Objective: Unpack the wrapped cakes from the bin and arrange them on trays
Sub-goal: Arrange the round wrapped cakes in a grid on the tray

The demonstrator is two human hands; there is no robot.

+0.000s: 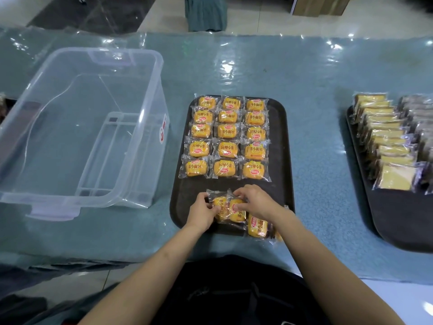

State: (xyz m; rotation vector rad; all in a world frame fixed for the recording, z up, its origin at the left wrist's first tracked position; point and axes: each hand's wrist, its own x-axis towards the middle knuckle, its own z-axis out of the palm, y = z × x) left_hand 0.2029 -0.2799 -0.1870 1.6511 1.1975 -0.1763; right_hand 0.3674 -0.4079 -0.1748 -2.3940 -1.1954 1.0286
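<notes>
A dark tray (282, 146) lies in the middle of the tabletop (316, 73), which is covered by a blue-green cloth under clear plastic sheeting. On the tray, fifteen wrapped cakes (227, 131) sit in five rows of three, each in a clear wrapper printed in yellow with the characters 小面包 and a small red oval logo too small to read; some packets face away, so their print reads upside down.

At the near end of the tray, the left hand (202, 211) grips the left edge of a wrapped cake (220, 205) with curled fingers, and the right hand (254, 200) pinches a second cake (237, 213) lying just beside it, the two packets touching. A third packet (257, 227) lies under the right wrist at the tray's near right corner, partly over the rim.

To the left stands a clear plastic bin (98, 127) with a red-and-white sticker (163, 132) on its side, unreadable. At the right edge a second dark tray (398, 221) holds rows of wrapped pale yellow cake slices (386, 141) beside darker ones (421, 123).
</notes>
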